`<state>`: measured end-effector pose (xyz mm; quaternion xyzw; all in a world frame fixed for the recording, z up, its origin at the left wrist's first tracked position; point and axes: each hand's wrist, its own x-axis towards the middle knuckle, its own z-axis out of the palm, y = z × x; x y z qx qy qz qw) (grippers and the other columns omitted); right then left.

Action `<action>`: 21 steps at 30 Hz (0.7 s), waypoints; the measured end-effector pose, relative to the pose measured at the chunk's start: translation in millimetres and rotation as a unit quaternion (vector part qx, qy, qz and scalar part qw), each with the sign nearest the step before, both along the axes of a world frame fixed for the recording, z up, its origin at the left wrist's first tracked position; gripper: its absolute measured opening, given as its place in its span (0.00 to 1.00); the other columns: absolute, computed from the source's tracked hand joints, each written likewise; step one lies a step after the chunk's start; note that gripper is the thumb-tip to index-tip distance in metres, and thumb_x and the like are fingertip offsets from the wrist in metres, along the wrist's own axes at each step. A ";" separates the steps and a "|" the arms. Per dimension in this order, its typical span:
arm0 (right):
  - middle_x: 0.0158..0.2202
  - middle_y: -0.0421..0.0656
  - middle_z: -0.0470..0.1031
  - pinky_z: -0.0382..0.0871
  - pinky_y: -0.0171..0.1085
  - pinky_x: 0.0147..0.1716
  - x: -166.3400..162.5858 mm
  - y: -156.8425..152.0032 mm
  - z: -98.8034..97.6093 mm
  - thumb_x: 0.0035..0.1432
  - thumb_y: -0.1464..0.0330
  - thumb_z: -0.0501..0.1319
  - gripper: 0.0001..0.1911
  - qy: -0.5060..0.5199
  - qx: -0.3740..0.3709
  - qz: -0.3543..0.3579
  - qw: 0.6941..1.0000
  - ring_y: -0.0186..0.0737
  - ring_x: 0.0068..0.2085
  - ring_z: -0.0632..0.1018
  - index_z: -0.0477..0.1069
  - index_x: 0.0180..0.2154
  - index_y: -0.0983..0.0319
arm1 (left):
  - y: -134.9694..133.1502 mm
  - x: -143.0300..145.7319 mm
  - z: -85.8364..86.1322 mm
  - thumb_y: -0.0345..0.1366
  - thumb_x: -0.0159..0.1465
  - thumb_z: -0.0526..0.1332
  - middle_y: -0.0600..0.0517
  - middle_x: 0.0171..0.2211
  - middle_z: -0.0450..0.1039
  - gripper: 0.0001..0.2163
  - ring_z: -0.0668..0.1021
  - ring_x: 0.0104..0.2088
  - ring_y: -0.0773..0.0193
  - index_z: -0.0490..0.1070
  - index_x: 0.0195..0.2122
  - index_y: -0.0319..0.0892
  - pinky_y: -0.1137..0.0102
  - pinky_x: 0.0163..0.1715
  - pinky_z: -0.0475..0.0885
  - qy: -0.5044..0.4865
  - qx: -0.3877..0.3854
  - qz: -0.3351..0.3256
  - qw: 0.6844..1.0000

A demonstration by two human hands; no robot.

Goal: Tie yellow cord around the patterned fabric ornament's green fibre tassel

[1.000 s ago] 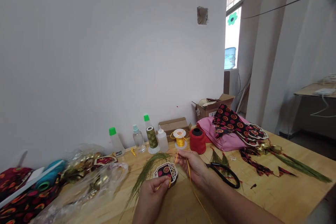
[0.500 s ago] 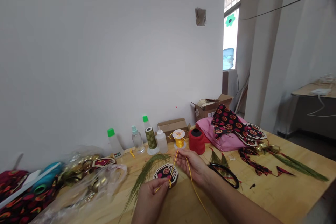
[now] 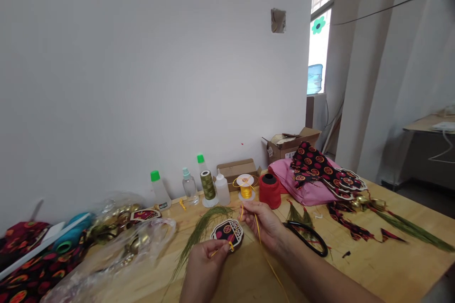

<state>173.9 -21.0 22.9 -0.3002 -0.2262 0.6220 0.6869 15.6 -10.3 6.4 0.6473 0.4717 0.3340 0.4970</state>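
My left hand [image 3: 209, 262] pinches a knotted part of the yellow cord [image 3: 260, 236] at the lower edge of a dark patterned ornament with a pale cut-out border [image 3: 227, 233]. To its right, my right hand [image 3: 263, 222] is closed with the cord between its fingertips. From there one length of cord hangs down across the table's front. The ornament lies just beyond my left fingers, and a green tassel [image 3: 199, 234] spreads out on its left. Behind my right hand stands a spool of yellow cord [image 3: 246, 190].
Along the wall stand a red thread cone [image 3: 269, 194], an olive thread spool [image 3: 208, 187], a white squeeze bottle [image 3: 222, 189] and other bottles. Black-handled scissors [image 3: 309, 239] lie beside my right forearm. Plastic-bagged bells [image 3: 121, 227] sit left; pink fabric [image 3: 291, 184] lies right.
The view has shifted slightly, moving the table things a little to the right. The cord between my hands was taut and straight; now it looks slacker near my right fingertips.
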 end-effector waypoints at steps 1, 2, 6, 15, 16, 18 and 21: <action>0.16 0.38 0.68 0.62 0.21 0.17 0.3 0.6 -0.6 0.41 0.72 0.63 0.06 -0.005 -0.003 -0.002 1.000 0.24 0.18 0.70 0.68 0.20 0.69 | -0.4 0.0 0.5 0.41 0.45 0.62 0.54 0.16 0.74 0.10 0.71 0.19 0.65 0.75 0.21 0.39 0.76 0.18 0.61 -0.007 -0.013 -0.001 1.000; 0.16 0.38 0.68 0.63 0.22 0.17 0.7 1.2 -1.3 0.40 0.72 0.63 0.06 -0.012 -0.006 -0.006 1.000 0.24 0.18 0.70 0.68 0.20 0.69 | -0.5 -0.1 1.0 0.41 0.45 0.62 0.54 0.15 0.73 0.10 0.70 0.19 0.66 0.75 0.21 0.38 0.76 0.18 0.60 -0.012 -0.024 -0.003 1.000; 0.17 0.38 0.69 0.63 0.22 0.19 3.3 2.9 -2.4 0.39 0.69 0.63 0.07 -0.053 -0.017 -0.040 0.998 0.23 0.18 0.70 0.68 0.20 0.68 | 0.2 -1.9 0.5 0.42 0.46 0.61 0.53 0.17 0.73 0.12 0.69 0.19 0.67 0.75 0.23 0.37 0.76 0.17 0.58 0.000 -0.020 -0.005 1.000; 0.11 0.35 0.65 0.48 0.24 0.09 15.0 4.1 1.0 0.39 0.65 0.61 0.12 -0.233 -0.017 -0.044 0.971 0.21 0.10 0.60 0.65 0.15 0.67 | 1.5 1.4 -3.6 0.41 0.48 0.58 0.53 0.17 0.71 0.11 0.71 0.22 0.63 0.72 0.21 0.38 0.73 0.22 0.61 0.057 0.045 -0.002 0.997; 0.10 0.34 0.62 0.44 0.24 0.08 15.8 3.9 0.8 0.40 0.65 0.60 0.13 -0.246 -0.017 -0.033 0.969 0.20 0.09 0.56 0.64 0.14 0.67 | 1.1 1.8 -2.9 0.41 0.48 0.58 0.52 0.19 0.72 0.11 0.72 0.24 0.61 0.71 0.21 0.38 0.73 0.24 0.62 0.059 0.053 -0.006 0.997; 0.08 0.31 0.56 0.36 0.26 0.08 17.1 3.2 1.1 0.42 0.65 0.57 0.14 -0.267 -0.020 -0.008 0.963 0.19 0.08 0.49 0.60 0.13 0.66 | -0.2 2.2 -0.5 0.41 0.48 0.57 0.51 0.21 0.74 0.11 0.73 0.26 0.59 0.71 0.22 0.38 0.71 0.26 0.64 0.065 0.059 -0.013 0.996; 0.09 0.29 0.54 0.35 0.27 0.08 18.0 1.4 3.5 0.44 0.63 0.56 0.14 -0.304 -0.022 0.024 0.952 0.20 0.09 0.48 0.58 0.15 0.64 | -2.2 2.2 3.2 0.41 0.48 0.57 0.49 0.23 0.75 0.11 0.74 0.28 0.57 0.72 0.22 0.37 0.70 0.28 0.65 0.070 0.055 -0.020 0.996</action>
